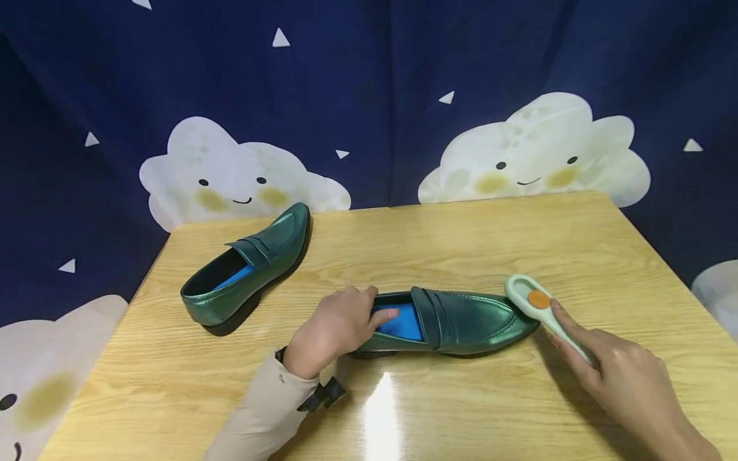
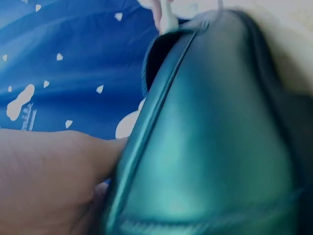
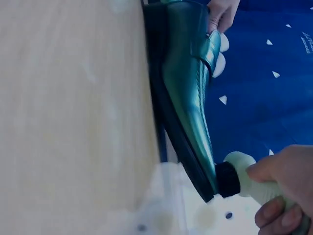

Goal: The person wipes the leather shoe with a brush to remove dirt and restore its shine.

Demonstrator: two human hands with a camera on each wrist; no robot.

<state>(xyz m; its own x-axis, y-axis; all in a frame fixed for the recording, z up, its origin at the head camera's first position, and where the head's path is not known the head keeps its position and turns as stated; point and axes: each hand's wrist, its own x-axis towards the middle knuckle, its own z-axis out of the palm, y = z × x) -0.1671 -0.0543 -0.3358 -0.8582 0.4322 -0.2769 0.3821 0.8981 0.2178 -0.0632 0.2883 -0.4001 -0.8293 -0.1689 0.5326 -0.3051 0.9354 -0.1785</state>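
Note:
A shiny dark green loafer (image 1: 478,323) with a blue insole (image 1: 406,320) lies sideways on the table, toe to the right. My left hand (image 1: 337,326) grips it at the heel end, thumb over the opening. In the left wrist view the loafer's side (image 2: 205,142) fills much of the picture. My right hand (image 1: 625,378) holds a pale green brush (image 1: 521,290) with an orange round button (image 1: 539,299) by its handle. Dark bristles (image 3: 227,179) press against the toe tip in the right wrist view.
The matching green loafer (image 1: 254,282) stands at the table's back left, toe pointing away. A wooden table (image 1: 403,250) bears both shoes. Behind it hangs a dark blue curtain (image 1: 369,83) with smiling clouds and white triangles.

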